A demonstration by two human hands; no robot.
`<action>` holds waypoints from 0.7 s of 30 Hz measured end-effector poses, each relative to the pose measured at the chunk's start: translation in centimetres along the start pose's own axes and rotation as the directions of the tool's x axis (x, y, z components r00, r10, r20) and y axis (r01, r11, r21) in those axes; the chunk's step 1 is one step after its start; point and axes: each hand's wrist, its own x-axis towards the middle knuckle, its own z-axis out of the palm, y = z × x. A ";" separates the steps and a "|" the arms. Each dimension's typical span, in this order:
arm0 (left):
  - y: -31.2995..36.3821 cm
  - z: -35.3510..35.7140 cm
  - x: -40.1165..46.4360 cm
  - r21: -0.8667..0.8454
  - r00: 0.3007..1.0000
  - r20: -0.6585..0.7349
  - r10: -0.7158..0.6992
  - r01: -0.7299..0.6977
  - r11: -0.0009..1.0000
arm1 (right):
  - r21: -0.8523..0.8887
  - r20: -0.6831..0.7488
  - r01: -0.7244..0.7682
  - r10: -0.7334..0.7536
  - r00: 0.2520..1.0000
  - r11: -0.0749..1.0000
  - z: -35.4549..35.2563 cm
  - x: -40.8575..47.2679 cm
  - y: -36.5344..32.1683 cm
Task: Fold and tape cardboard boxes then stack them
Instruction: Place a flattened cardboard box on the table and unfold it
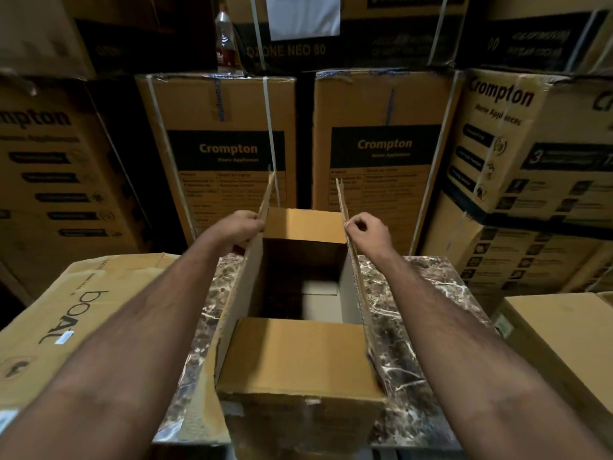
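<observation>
A brown marble table (414, 327) is sitting in a dim room with big Crompton boxes (225, 151) piled all around. An open box (298, 353) is standing on it. The left hand (238, 227) and right hand (368, 232) are each pinching a side flap. A boAt box (76, 313) is lying on the left.

Two hands, the left (240, 227) and the right (366, 229), each gripped one of two upright flaps, left flap (262, 224) and right flap (346, 220), on one open box (300, 353). Two short flaps lay between them. Beyond the hands stood two Crompton cartons (225, 147) side by side, with one bottle (225, 38) above. One boAt carton (76, 313) lay left of the hands, one plain carton (557, 327) right, on one surface (404, 327).
</observation>
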 end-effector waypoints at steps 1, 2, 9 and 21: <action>-0.4 0.4 -1.1 -0.058 0.998 0.067 0.007 -0.003 0.998 | 0.019 0.014 0.007 -0.007 1.000 1.000 0.1 -0.7 0.4; -0.9 1.1 -2.0 -0.106 0.994 0.107 0.006 0.005 0.994 | 0.025 0.042 0.012 -0.013 0.999 1.000 0.4 -1.3 0.9; -4.1 6.3 -4.8 -0.229 0.998 0.065 -0.016 0.030 0.973 | -0.129 0.044 0.001 0.005 0.999 0.992 1.2 -4.7 3.8; -8.1 9.3 -5.5 0.551 0.986 -0.097 -0.134 0.165 0.818 | -0.388 0.243 0.030 0.071 0.967 0.921 4.0 -8.1 6.7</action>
